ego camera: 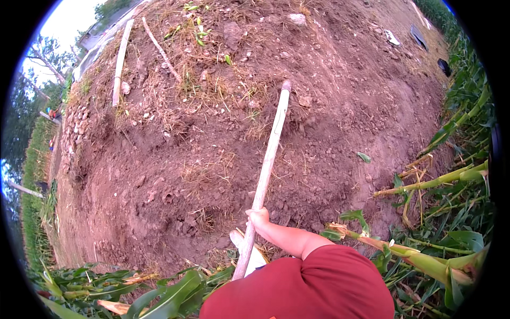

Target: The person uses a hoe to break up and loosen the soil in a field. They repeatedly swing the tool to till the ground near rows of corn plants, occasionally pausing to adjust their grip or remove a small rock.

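My right hand (259,216) is closed around the pale wooden handle (272,149) of a long-handled digging tool. The handle slants up and away from my body, and its far end carries a brownish collar (286,85) over the soil. Any blade at that end is hidden or cannot be told from the earth. The handle's near end passes behind my red shirt (295,291). My left hand is out of view. Loose brown soil (223,159) with clods, stones and dry grass roots lies before me.
Cut maize stalks (422,259) lie to the right, with more green leaves (171,295) at lower left. A wooden plank (122,60) and a thin stick (160,48) rest at upper left. Near the left edge is a stone pile (75,127). Dark debris (418,38) lies upper right.
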`<state>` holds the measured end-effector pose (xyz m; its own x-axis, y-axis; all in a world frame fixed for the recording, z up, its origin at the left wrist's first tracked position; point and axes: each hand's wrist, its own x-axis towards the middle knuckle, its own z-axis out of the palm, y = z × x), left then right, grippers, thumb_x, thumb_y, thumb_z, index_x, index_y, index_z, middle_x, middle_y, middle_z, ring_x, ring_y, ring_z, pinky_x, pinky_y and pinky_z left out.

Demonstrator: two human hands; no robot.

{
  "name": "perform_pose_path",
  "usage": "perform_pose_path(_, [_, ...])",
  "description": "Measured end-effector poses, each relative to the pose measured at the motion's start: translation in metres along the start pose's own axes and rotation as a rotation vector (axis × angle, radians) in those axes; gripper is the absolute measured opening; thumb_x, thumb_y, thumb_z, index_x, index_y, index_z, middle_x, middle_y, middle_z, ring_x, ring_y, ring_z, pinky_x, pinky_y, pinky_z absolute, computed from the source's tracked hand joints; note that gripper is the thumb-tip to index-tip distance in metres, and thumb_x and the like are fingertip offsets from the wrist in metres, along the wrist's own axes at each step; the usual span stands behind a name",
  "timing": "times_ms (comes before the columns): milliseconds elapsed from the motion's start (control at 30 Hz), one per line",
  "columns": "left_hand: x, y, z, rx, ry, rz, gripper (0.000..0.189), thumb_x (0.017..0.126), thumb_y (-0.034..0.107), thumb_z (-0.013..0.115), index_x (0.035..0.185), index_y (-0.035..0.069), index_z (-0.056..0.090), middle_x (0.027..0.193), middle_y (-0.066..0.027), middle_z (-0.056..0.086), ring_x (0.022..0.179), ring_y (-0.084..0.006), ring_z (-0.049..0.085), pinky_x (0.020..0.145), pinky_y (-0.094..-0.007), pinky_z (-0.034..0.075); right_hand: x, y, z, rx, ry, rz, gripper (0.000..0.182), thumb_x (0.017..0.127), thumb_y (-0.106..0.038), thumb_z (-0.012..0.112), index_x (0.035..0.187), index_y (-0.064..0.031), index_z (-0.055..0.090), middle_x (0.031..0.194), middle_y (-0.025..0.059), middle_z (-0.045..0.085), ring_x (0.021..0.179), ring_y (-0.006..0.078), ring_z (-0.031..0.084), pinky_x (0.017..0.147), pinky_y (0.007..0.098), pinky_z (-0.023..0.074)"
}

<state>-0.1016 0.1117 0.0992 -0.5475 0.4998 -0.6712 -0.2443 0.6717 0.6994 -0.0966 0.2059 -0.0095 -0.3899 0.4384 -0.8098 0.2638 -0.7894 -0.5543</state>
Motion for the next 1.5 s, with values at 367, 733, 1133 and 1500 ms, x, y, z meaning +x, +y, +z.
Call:
perform_pose_path(367, [-0.137, -0.102, -0.038, 0.262, 0.129, -0.226, 0.032, 0.074, 0.029, 0.059, 0.096, 0.006, 0.056, 0.078, -0.0112, 0.06, 0.074, -0.0253, 0.06, 0.065, -0.0355, 0.048, 0.085, -0.062, -0.024, 0.274, -0.198, -0.035, 0.014, 0.075, -0.006, 0.063, 0.079, -0.0026, 0.05, 0.061, 0.0061, 0.05, 0.047, 0.0199, 0.055, 0.045, 0.0354, 0.0512])
perform_pose_path(733, [-0.25, -0.19, -0.044, 0.369, 0.307, -0.471, 0.024, 0.076, 0.028, 0.056, 0.091, 0.01, 0.055, 0.079, -0.0107, 0.058, 0.074, -0.0287, 0.059, 0.065, -0.0381, 0.047, -0.003, 0.154, -0.099, 0.008, -0.302, 0.659, 0.011, 0.075, -0.015, 0.056, 0.077, -0.0063, 0.05, 0.071, 0.0112, 0.051, 0.069, 0.0277, 0.053, 0.064, 0.0457, 0.0465])
perform_pose_path(1133, [-0.142, -0.211, -0.006, 0.445, 0.384, 0.257, 0.027, 0.072, 0.031, 0.061, 0.084, 0.008, 0.055, 0.075, -0.0133, 0.058, 0.075, -0.0338, 0.059, 0.066, -0.0411, 0.046, -0.052, -0.106, -0.092, 0.227, -0.098, -0.124, 0.016, 0.073, -0.014, 0.062, 0.081, -0.0072, 0.051, 0.063, 0.0072, 0.05, 0.06, 0.023, 0.053, 0.059, 0.0371, 0.0487])
perform_pose_path(1500, [0.012, 0.047, 0.022, 0.256, 0.113, 0.359, 0.051, 0.063, 0.037, 0.07, 0.1, 0.005, 0.059, 0.09, -0.0169, 0.064, 0.086, -0.0285, 0.062, 0.077, -0.0365, 0.047, -0.14, -0.374, -0.024, 0.068, -0.17, -1.027, 0.024, 0.078, -0.014, 0.063, 0.089, -0.0013, 0.046, 0.063, 0.0056, 0.053, 0.05, 0.0149, 0.054, 0.045, 0.0286, 0.0495])
